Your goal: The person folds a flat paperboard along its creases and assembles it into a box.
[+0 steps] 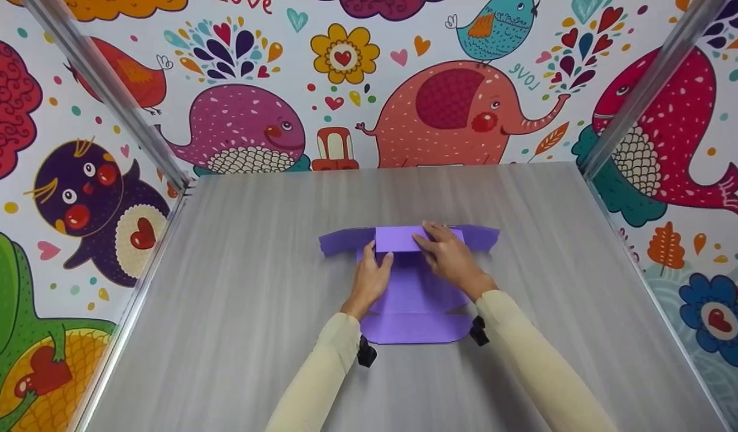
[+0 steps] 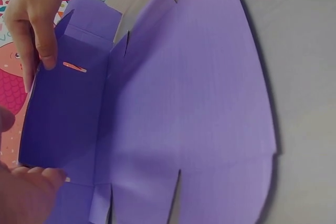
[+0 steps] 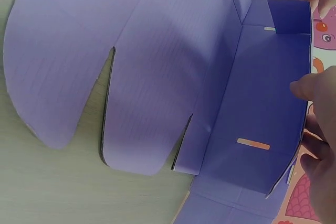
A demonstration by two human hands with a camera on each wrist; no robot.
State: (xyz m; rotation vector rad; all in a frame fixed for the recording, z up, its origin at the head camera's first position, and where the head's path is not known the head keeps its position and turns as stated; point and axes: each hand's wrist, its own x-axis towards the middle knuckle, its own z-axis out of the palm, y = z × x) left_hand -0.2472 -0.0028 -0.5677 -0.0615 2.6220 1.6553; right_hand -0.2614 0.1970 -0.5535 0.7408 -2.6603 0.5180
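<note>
A purple cardboard box blank [image 1: 418, 288], partly folded, lies on the table with its rounded flap toward me. At its far side a narrow panel [image 1: 399, 239] is folded up, and side flaps [image 1: 345, 241] spread out left and right. My left hand [image 1: 371, 277] holds the left end of this panel, its fingers at the small end tab [image 3: 292, 17]. Over the panel's right part, my right hand [image 1: 454, 258] pinches the top edge, thumb on the inner face and fingers behind. A small slot [image 3: 253, 144] shows in the inner wall.
The grey wood-grain table [image 1: 255, 288] extends around the cardboard. Cartoon-printed walls [image 1: 255, 126] enclose it at the back and sides, with metal posts [image 1: 114, 96] at the corners. Black wrist-camera mounts [image 1: 366, 353] hang below both sleeves.
</note>
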